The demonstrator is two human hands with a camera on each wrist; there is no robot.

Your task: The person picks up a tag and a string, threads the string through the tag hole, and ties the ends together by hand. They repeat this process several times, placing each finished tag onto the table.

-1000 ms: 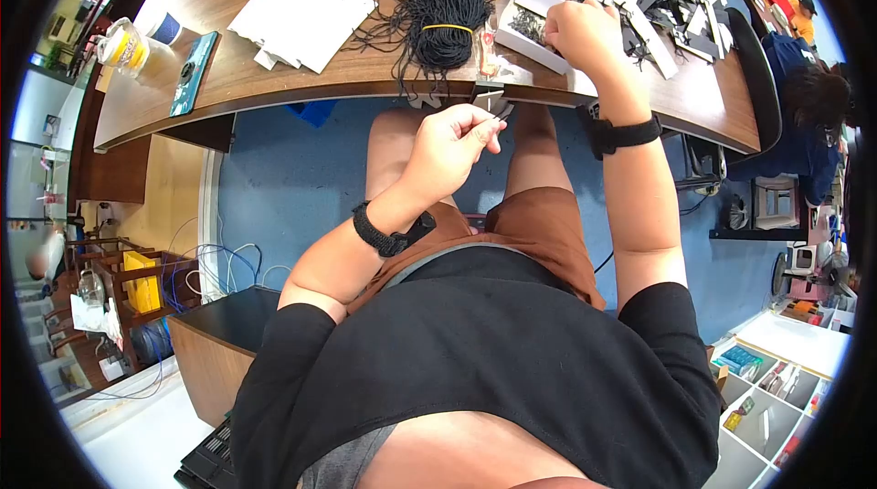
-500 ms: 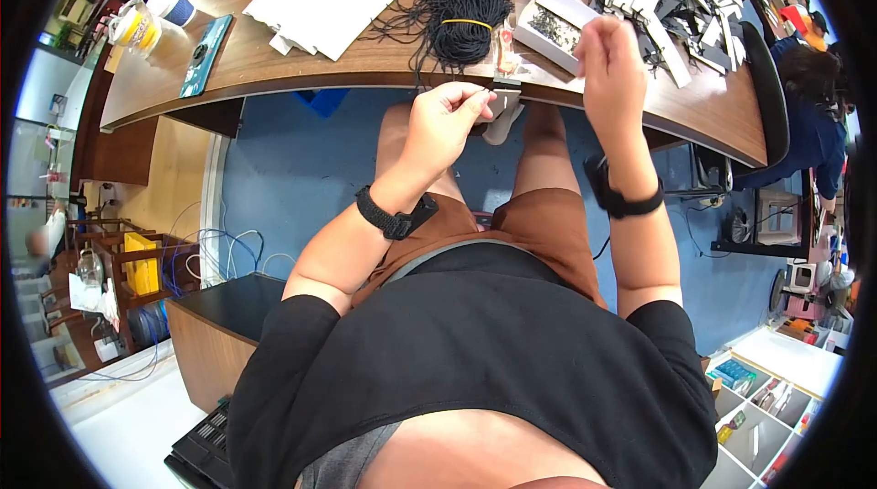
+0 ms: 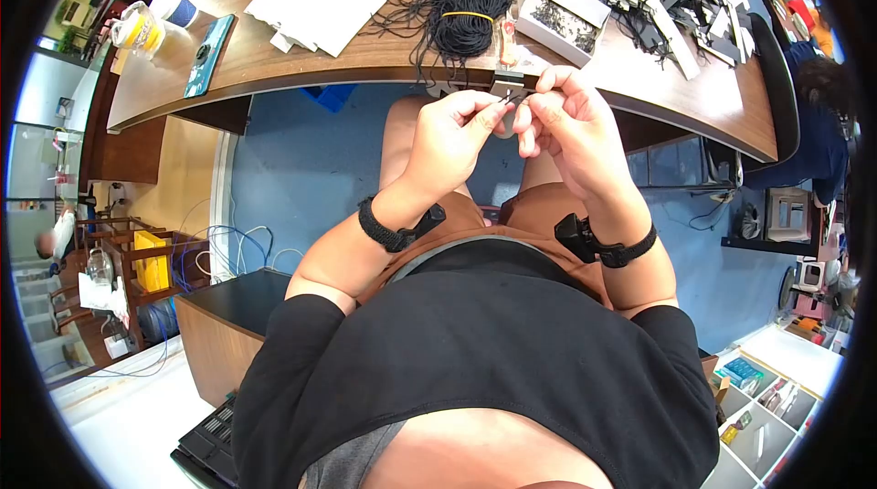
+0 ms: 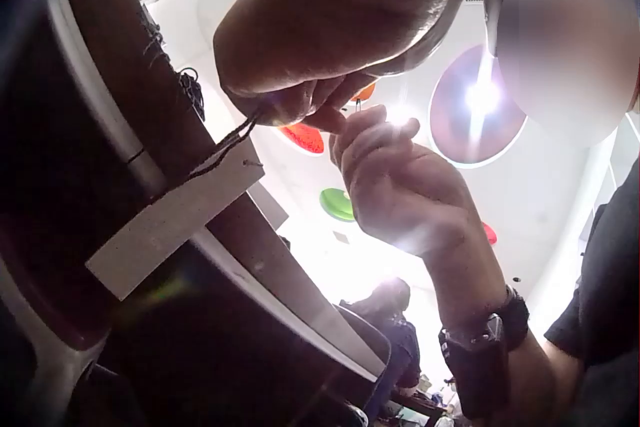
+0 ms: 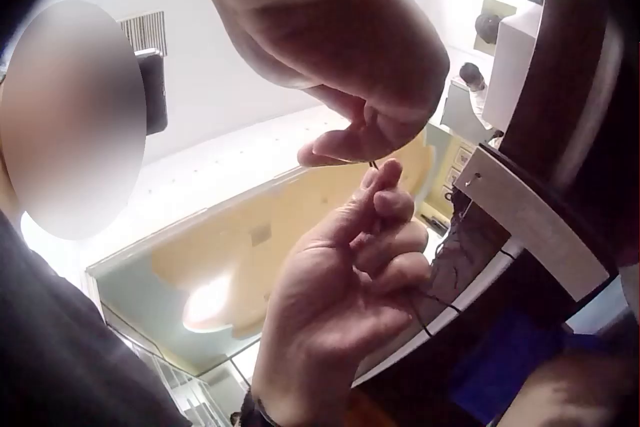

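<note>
My left hand [image 3: 448, 140] pinches a black cord [image 4: 228, 147] between thumb and index finger. A long pale tag [image 4: 175, 227] with a small hole near one end hangs beside the cord, below the left hand. My right hand [image 3: 577, 128] meets the left at the fingertips, over the lap near the table's edge. Its thumb and index finger pinch a tiny dark piece [image 5: 373, 164] right at the left fingertips; its exact kind I cannot tell. Just beyond the right hand, an open white box [image 3: 585, 6] holds many small dark pieces.
A bundle of black cords [image 3: 464, 32] tied with a yellow band lies on the table [image 3: 274, 66]. Black and white tags [image 3: 671, 9] are heaped at right. White sheets [image 3: 320, 5], a phone [image 3: 210, 57] and a plastic cup [image 3: 137, 29] lie further left.
My right hand has come from the white box down and left to meet my left hand. The left hand keeps its pinch, nearly in place.
</note>
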